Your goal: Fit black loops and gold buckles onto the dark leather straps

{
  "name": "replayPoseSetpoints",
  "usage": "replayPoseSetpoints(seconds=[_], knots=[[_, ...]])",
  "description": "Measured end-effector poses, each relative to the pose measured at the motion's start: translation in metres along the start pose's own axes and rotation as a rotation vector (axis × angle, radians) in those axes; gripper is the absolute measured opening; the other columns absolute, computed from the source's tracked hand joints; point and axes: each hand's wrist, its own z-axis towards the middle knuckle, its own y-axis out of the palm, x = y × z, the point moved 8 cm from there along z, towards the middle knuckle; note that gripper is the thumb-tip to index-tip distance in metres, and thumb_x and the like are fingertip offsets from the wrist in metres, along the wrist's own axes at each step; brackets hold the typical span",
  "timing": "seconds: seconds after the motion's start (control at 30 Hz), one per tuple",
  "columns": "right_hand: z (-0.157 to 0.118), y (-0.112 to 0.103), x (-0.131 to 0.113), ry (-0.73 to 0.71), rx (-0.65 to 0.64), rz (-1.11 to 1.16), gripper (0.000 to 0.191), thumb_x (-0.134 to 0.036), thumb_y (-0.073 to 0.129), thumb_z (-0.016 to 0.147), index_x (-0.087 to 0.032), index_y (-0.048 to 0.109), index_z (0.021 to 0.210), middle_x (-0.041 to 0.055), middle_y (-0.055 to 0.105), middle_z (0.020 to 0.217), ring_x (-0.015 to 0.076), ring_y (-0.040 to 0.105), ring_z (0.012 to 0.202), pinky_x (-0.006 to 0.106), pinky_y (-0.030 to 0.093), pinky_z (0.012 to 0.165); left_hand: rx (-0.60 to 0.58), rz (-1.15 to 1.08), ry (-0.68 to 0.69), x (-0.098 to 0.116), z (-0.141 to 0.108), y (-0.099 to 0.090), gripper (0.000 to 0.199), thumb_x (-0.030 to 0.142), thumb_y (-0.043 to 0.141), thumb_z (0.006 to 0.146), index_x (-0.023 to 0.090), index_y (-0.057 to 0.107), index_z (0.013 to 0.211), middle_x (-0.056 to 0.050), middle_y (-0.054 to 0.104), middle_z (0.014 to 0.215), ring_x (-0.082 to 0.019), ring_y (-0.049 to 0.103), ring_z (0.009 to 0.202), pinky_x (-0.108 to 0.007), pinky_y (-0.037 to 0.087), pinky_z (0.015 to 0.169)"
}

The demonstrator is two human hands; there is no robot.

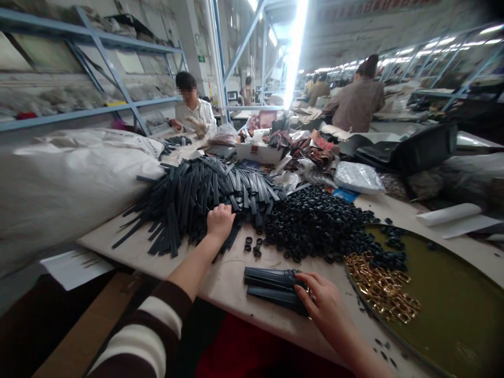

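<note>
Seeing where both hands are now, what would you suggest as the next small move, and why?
I would probably have the left hand draw one strip from the pile of dark strips, since its fingers are at the pile and the right hand is touching the small group of similar strips lying closer in.

Factory workshop w/ blue shelves, worktables & ppl at work.
</note>
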Motion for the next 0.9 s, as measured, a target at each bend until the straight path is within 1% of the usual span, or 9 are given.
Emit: replayPoseSetpoints(seconds=[0.2,0.33,0.47,0.57,0.63,0.7,0.77,0.8,0.9], knots=[[-0.010,-0.017,-0.012,-0.012,0.033,-0.007,0.020,-0.026,0.049,0.082,-0.021,0.060,0.099,0.0078,0.063,0.100,0.0247,0.057,0.093,0.042,0.041,0.083,0.027,0.001,0.112,0.026,0.031,-0.006,0.025,0.016,0.039,0.087,0.016,0.064,0.089,-0.014,0.059,0.093,-0.024,0.053,0.088,-0.034,0.035,0.072],[-0.016,-0.031,-0.012,0.028,0.069,0.082,0.020,-0.027,0.048,0.082,-0.022,0.061,0.096,0.0078,0.064,0.097,0.0252,0.056,0.093,0.041,0.040,0.083,0.066,-0.025,0.202,0.034,0.019,-0.028,0.027,0.015,0.039,0.086,0.017,0.065,0.092,-0.013,0.059,0.092,-0.024,0.054,0.086,-0.035,0.035,0.074],[-0.015,-0.028,-0.009,0.172,0.013,0.428,0.030,-0.040,0.042,0.084,-0.019,0.061,0.093,0.0073,0.062,0.084,0.0216,0.057,0.080,0.034,0.043,0.071,0.127,-0.100,0.354,0.054,-0.046,-0.065,0.030,0.019,0.040,0.088,0.025,0.057,0.111,-0.008,0.058,0.101,-0.021,0.053,0.093,-0.034,0.035,0.083],[-0.015,-0.007,-0.016,0.339,-0.184,0.882,0.048,-0.055,0.032,0.085,-0.016,0.058,0.094,0.0011,0.053,0.063,0.0135,0.049,0.054,0.026,0.038,0.051,0.280,-0.401,0.687,0.088,-0.132,-0.103,0.028,0.014,0.042,0.086,0.024,0.057,0.108,-0.006,0.062,0.091,-0.017,0.056,0.088,-0.030,0.038,0.080],[-0.018,-0.002,-0.026,0.391,-0.258,1.128,0.049,-0.059,0.032,0.083,-0.016,0.056,0.088,-0.0029,0.045,0.055,0.0091,0.040,0.045,0.022,0.032,0.045,0.274,-0.601,0.872,0.106,-0.187,-0.116,0.028,0.013,0.047,0.084,0.023,0.055,0.109,-0.003,0.063,0.086,-0.013,0.057,0.079,-0.027,0.040,0.074],[-0.021,-0.005,-0.031,0.426,-0.239,1.243,0.040,-0.055,0.044,0.080,-0.017,0.054,0.080,-0.0058,0.040,0.052,0.0064,0.032,0.042,0.020,0.025,0.042,0.227,-0.753,0.932,0.116,-0.221,-0.118,0.027,0.012,0.050,0.082,0.022,0.055,0.107,-0.002,0.064,0.081,-0.012,0.057,0.073,-0.024,0.042,0.069],[-0.025,-0.009,-0.032,0.477,-0.218,1.252,0.032,-0.049,0.057,0.073,-0.017,0.052,0.075,-0.0078,0.036,0.049,0.0051,0.026,0.041,0.019,0.020,0.040,0.105,-0.893,0.899,0.121,-0.232,-0.111,0.025,0.014,0.047,0.083,0.022,0.056,0.105,-0.003,0.065,0.083,-0.013,0.058,0.074,-0.024,0.043,0.067],[-0.028,-0.011,-0.034,0.499,-0.216,1.240,0.031,-0.047,0.061,0.071,-0.017,0.053,0.074,-0.0081,0.036,0.049,0.0048,0.025,0.040,0.019,0.018,0.039,0.017,-0.975,0.818,0.121,-0.227,-0.104,0.025,0.015,0.044,0.084,0.021,0.057,0.104,-0.003,0.065,0.084,-0.013,0.058,0.075,-0.024,0.044,0.067],[-0.033,-0.012,-0.044,0.533,-0.234,1.210,0.033,-0.049,0.063,0.065,-0.018,0.054,0.071,-0.0072,0.038,0.050,0.0049,0.027,0.042,0.019,0.019,0.040,-0.345,-1.277,0.280,0.112,-0.194,-0.062,0.021,0.023,0.043,0.085,0.018,0.055,0.102,-0.004,0.063,0.085,-0.013,0.058,0.071,-0.023,0.045,0.063]])
